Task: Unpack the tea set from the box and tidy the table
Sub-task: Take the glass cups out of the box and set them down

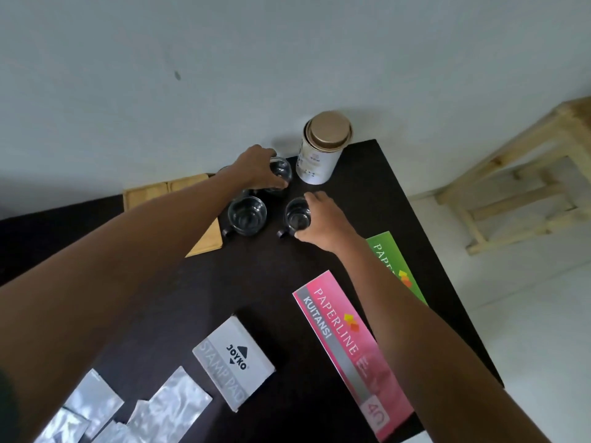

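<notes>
- 3 glass cups stand near the far edge of the dark surface [271,282]: 1 far cup [281,174], 1 middle cup [247,215] and 1 right cup [298,215].
- The left hand [256,169] reaches across, its grip closed around the far cup from the left side.
- The right hand [323,219] rests on the right cup, its grip wrapped on the glass from the right; a dark handle shows at the cup's near left.
- The middle cup stands free between the 2 arms, touched by neither hand, its dark handle pointing near-left.
- A wooden tray [153,193] lies just left of the cups; the left forearm crosses over it.
- A white tin [319,155] with a brown lid stands upright just right of the far cup, against the wall.
- Nearer the person, a pink receipt book [345,340] lies flat, with a green book [388,254] beyond it, partly under the right forearm.
- A grey stamp pad box [233,359] lies left of the pink book.
- Silver foil packets [179,398] lie scattered at the near left.
- A wooden stool [524,180] stands on the floor, right of the surface.
</notes>
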